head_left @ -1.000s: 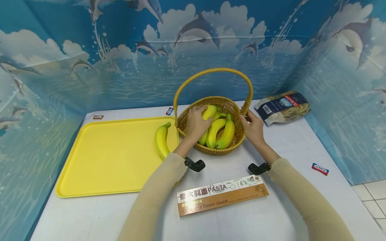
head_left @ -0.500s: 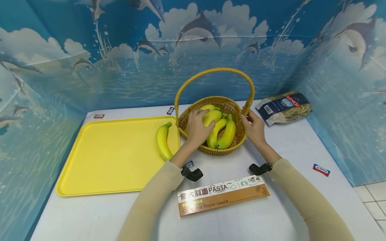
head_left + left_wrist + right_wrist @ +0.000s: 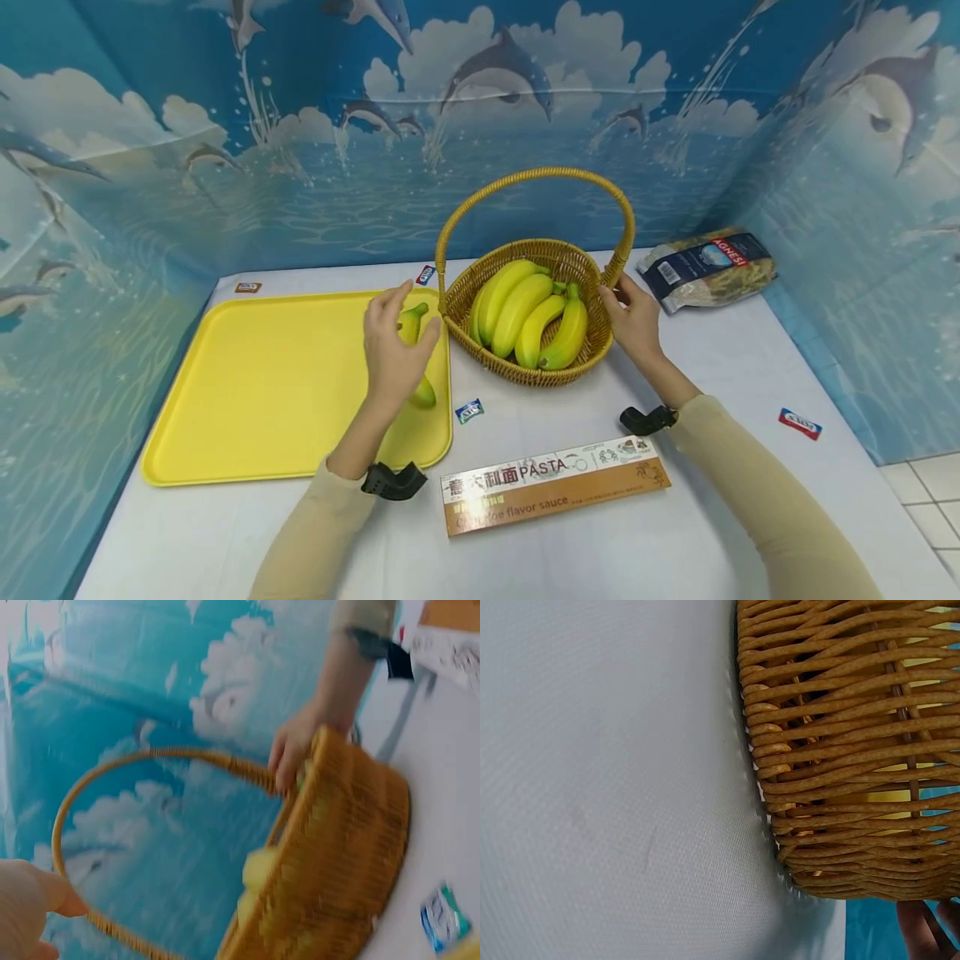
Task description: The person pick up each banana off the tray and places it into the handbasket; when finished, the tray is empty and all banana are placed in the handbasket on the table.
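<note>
Several bananas (image 3: 517, 312) lie side by side in a wicker basket (image 3: 536, 377) with a tall arched handle. My right hand (image 3: 637, 321) grips the basket's right rim where the handle joins it; in the right wrist view its fingers (image 3: 916, 930) show at the lower edge of the weave. My left hand (image 3: 396, 354) is left of the basket, over the right side of a yellow tray (image 3: 270, 383), fingers spread and holding nothing. Partly hidden behind this hand, one banana (image 3: 424, 394) lies on the tray; whether the hand touches it I cannot tell.
A long pasta box (image 3: 555, 485) lies in front of the basket. Behind the right hand is a pasta bag (image 3: 708, 267). Small wrapped packets are scattered about, including a blue one (image 3: 469, 411) by the tray and a red-and-blue one (image 3: 800, 423) at right.
My left hand let go of a banana inside the basket and moved left over the tray. The bananas in the basket now lie fully in view. The right hand kept its grip on the rim.
</note>
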{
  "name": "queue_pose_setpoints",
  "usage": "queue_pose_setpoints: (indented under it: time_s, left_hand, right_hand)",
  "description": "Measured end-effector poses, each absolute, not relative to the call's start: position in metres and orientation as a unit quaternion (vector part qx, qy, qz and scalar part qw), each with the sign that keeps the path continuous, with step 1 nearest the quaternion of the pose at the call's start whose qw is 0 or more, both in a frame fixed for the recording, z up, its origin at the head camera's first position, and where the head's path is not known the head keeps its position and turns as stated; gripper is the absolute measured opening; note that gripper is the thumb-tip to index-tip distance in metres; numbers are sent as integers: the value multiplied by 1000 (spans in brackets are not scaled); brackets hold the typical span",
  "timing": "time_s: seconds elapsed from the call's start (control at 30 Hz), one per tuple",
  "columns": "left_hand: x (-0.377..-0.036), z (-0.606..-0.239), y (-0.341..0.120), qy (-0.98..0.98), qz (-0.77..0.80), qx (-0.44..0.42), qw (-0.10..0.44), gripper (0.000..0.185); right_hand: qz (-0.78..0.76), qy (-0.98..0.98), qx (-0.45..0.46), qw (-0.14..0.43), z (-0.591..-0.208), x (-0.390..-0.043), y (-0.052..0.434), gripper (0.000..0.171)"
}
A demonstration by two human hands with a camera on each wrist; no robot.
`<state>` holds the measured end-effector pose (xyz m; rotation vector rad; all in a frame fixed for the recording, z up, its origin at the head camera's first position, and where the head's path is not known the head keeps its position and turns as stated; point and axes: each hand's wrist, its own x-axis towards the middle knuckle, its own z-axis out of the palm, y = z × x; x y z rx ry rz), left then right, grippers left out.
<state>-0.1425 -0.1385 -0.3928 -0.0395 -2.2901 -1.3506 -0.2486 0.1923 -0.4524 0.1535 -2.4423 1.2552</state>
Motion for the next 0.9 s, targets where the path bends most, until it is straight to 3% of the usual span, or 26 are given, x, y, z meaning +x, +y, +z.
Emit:
queue_pose_setpoints:
  time_s: [0.37, 0.7, 0.9]
  left_hand:
    - [-144, -434, -204, -849, -483, 134, 163, 71]
    - [-153, -451, -201, -860, -479, 135, 114, 78]
    - [-159, -466, -192, -885, -446, 122, 44, 88]
  right_hand:
    - [449, -872, 53, 186, -454, -250, 194, 38]
    - [445, -874, 54, 187, -452, -248, 193, 38]
    - [447, -873, 54, 188, -452, -248, 193, 39]
